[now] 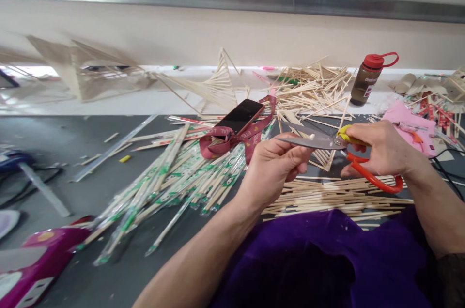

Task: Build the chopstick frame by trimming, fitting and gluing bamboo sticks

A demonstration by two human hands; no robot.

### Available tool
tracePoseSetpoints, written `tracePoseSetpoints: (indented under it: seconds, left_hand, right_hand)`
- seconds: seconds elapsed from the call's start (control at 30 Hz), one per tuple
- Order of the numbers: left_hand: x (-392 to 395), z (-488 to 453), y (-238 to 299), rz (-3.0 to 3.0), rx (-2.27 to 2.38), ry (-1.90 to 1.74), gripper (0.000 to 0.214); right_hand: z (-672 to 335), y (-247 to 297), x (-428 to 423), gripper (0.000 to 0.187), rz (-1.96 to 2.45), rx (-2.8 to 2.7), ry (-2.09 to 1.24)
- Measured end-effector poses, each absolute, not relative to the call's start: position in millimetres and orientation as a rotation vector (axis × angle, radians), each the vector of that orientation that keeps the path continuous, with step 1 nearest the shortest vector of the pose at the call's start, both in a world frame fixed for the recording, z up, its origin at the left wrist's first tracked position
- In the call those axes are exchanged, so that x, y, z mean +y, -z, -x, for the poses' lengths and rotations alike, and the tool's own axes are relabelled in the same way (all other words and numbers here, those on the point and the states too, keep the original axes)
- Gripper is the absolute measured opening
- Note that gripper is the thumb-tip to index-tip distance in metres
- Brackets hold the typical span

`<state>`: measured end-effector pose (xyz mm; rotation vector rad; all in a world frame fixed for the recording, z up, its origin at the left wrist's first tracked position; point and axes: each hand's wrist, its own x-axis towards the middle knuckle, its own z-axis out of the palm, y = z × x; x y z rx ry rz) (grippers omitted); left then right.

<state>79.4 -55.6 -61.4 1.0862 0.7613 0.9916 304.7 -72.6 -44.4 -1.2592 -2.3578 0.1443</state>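
My right hand [387, 146] grips a pair of scissors [325, 142] by its handles, one yellow and one red. The blades are spread apart and point left. My left hand [278, 162] is closed in a pinch right at the blades, with fingers bent around something mostly hidden. A small whitish bit shows between the blades by the fingertips; its kind is unclear. Below both hands lies a row of loose wooden sticks [327, 196]. Just behind the scissors are thin sticks joined into a pointed frame [329, 160].
A phone [240, 116] with a red lanyard [216, 143] rests on wrapped chopsticks [174, 177]. Behind are a stick pile [316, 85], a bottle [367, 80] and a stick model [218, 85]. At left lie a glue gun [16, 158] and a magenta power strip [43, 259].
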Motion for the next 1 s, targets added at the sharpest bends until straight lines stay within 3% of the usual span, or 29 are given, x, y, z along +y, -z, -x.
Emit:
tracePoseSetpoints:
  seconds: [0.47, 0.73, 1.0]
  left_hand:
    - [-50.7, -73.3, 60.1, -0.874, 0.555, -0.560, 0.038]
    - [-53.9, -76.8, 64.1, -1.234, 0.823, -1.153, 0.028]
    - [-59.8, -81.3, 72.8, -1.553, 0.894, -1.210, 0.015]
  right_hand:
    - [-310.6, 40.0, -71.6, 0.049, 1.095, -2.434, -0.208]
    - [-301.7, 50.3, -71.9, 0.051, 1.326, -2.329, -0.096]
    - [-294.0, 56.8, -70.0, 0.058, 1.295, -2.388, -0.070]
